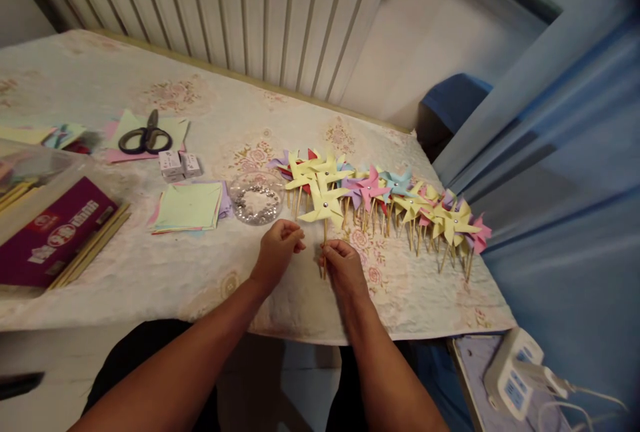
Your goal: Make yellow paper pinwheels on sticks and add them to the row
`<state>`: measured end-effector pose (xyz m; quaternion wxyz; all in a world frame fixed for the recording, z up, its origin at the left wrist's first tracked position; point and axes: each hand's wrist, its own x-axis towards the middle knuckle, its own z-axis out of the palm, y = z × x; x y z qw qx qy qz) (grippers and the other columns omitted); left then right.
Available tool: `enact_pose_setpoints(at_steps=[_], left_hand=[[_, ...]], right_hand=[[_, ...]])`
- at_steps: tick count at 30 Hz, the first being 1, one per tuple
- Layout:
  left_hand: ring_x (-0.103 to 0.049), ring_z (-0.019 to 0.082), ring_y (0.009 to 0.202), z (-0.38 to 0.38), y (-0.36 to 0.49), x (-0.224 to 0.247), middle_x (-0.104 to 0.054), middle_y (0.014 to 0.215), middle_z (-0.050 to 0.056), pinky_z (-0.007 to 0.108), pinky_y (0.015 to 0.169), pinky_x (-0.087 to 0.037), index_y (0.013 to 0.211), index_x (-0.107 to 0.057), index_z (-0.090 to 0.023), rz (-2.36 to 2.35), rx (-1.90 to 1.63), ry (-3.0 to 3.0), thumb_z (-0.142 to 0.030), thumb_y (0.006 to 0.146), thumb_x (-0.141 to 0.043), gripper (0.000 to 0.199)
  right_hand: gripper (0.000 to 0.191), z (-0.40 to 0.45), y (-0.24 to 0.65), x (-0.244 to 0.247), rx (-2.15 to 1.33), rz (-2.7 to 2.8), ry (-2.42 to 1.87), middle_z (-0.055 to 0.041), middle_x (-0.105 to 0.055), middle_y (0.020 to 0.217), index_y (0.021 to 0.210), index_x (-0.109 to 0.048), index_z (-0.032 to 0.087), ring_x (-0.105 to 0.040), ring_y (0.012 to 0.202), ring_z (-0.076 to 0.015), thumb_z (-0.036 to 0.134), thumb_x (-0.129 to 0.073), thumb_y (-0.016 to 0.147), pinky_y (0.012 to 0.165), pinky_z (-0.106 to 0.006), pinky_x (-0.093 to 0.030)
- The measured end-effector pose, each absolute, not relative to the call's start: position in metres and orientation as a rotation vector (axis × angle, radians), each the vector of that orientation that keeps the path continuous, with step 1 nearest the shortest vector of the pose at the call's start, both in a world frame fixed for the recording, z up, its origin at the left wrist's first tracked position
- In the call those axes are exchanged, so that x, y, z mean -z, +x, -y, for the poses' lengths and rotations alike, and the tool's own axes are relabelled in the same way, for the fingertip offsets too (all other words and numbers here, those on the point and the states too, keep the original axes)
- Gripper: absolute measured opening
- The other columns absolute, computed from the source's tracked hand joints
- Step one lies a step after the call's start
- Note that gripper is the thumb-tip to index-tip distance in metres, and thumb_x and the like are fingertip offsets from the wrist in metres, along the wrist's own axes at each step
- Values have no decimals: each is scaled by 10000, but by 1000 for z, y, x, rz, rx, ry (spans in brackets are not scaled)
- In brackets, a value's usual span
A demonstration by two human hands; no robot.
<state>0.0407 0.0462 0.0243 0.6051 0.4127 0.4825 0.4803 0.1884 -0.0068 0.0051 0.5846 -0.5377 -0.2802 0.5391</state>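
Note:
My right hand (pixel 343 263) pinches the wooden stick of a yellow paper pinwheel (pixel 324 204) and holds it upright above the table. My left hand (pixel 279 248) is just left of it, fingers curled together near the stick; whether it touches the stick I cannot tell. Behind the pinwheel lies a row of several finished pinwheels (pixel 400 199) in yellow, pink, blue and purple. A clear round dish of small silver pins (pixel 256 201) sits just above my left hand.
A stack of coloured paper squares (pixel 189 206) lies left of the dish, with two small white boxes (pixel 179 164) and black scissors (pixel 145 139) behind. A purple box (pixel 50 231) and wooden sticks (pixel 93 245) are at the left. A power strip (pixel 515 372) sits lower right.

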Motion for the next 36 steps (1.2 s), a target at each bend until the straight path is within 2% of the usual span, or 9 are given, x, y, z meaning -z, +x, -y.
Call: enact_pose_setpoints(at_steps=[6, 12, 19, 23, 26, 31, 33, 36], left_hand=[[-585, 108, 593, -60, 24, -30, -672, 740, 17, 243, 586, -453, 779, -594, -159, -1153, -1142, 905, -391, 707, -682, 259], [-605, 120, 647, -64, 16, -34, -695, 802, 31, 258, 633, -474, 803, -632, -158, -1053, -1124, 958, -426, 749, -678, 278], [-614, 126, 685, -59, 13, -44, -698, 836, 28, 276, 680, -483, 888, -621, -164, -947, -1171, 1033, -403, 792, -663, 261], [-627, 127, 716, -63, 9, -43, -705, 888, 40, 280, 698, -485, 965, -604, -161, -907, -1208, 962, -401, 795, -667, 300], [-635, 131, 728, -64, 8, -43, -702, 926, 48, 288, 709, -489, 1074, -590, -160, -896, -1223, 987, -385, 785, -679, 376], [-649, 143, 834, -63, 8, -43, -671, 1009, 44, 300, 794, -505, 1329, -502, -192, -864, -1240, 1083, -339, 730, -741, 661], [-648, 144, 858, -64, 8, -43, -656, 1006, 38, 302, 825, -510, 1379, -475, -196, -838, -1237, 1079, -324, 703, -768, 747], [-649, 149, 876, -64, 9, -41, -647, 1015, 44, 308, 843, -520, 1389, -490, -200, -823, -1241, 1079, -315, 703, -767, 748]], right_hand=[[248, 7, 189, -6, -1242, 678, -1275, 28, -602, 541, 733, -671, 180, -480, 480, -94, 366, -793, 624, 468, -209, -327], [233, 7, 198, 0, -1197, 803, -1423, 56, -547, 528, 757, -671, 201, -409, 444, -85, 406, -751, 683, 444, -215, -264], [152, 5, 219, -11, -918, 1062, -1543, 18, -611, 653, 759, -708, 213, -502, 614, -145, 358, -681, 720, 563, -251, -374], [151, 4, 229, -16, -789, 1154, -1577, 16, -604, 680, 757, -705, 217, -504, 644, -157, 352, -642, 731, 619, -272, -395], [152, 3, 233, -16, -718, 1206, -1593, 7, -613, 703, 732, -696, 215, -523, 680, -168, 349, -624, 727, 659, -285, -407], [149, 2, 236, -13, -729, 1244, -1614, 1, -608, 681, 740, -698, 222, -543, 717, -189, 344, -611, 735, 674, -295, -414], [151, 2, 235, -12, -715, 1257, -1619, -2, -621, 707, 746, -704, 222, -542, 717, -186, 337, -607, 737, 686, -298, -416], [155, 2, 234, -11, -718, 1269, -1625, -1, -625, 712, 744, -708, 223, -527, 695, -178, 341, -609, 740, 673, -294, -412]])
